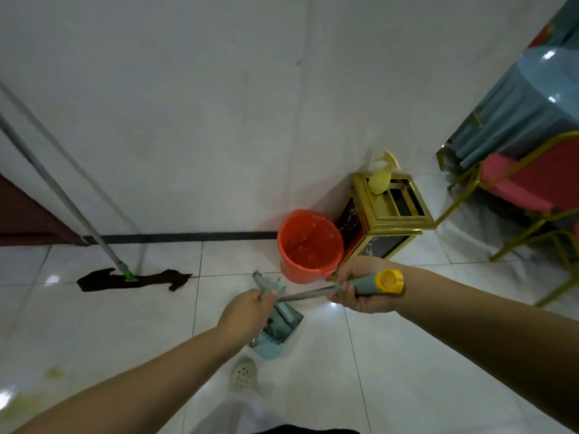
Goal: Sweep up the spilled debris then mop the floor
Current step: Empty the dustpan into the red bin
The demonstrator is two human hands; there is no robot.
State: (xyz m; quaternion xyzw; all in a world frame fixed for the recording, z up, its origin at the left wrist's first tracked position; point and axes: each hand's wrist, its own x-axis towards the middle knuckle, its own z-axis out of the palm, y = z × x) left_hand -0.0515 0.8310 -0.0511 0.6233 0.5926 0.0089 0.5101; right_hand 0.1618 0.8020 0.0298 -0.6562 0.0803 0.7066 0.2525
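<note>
The fingers of the right hand [360,289] are curling around the teal grip of the broom handle [313,296], just below its yellow cap, while the fingers of the left hand [247,311] are closing on the top of the dustpan handle [266,285]. The dustpan [275,333] is sitting on the tiled floor [407,355] between the hands, near an orange bucket [310,245] and a gold-framed bin [385,214] carrying a yellow spray bottle [380,177]. The mop [131,278] is leaning against the wall [188,120] well to the left, and greenish debris [53,372] is lying at lower left.
</note>
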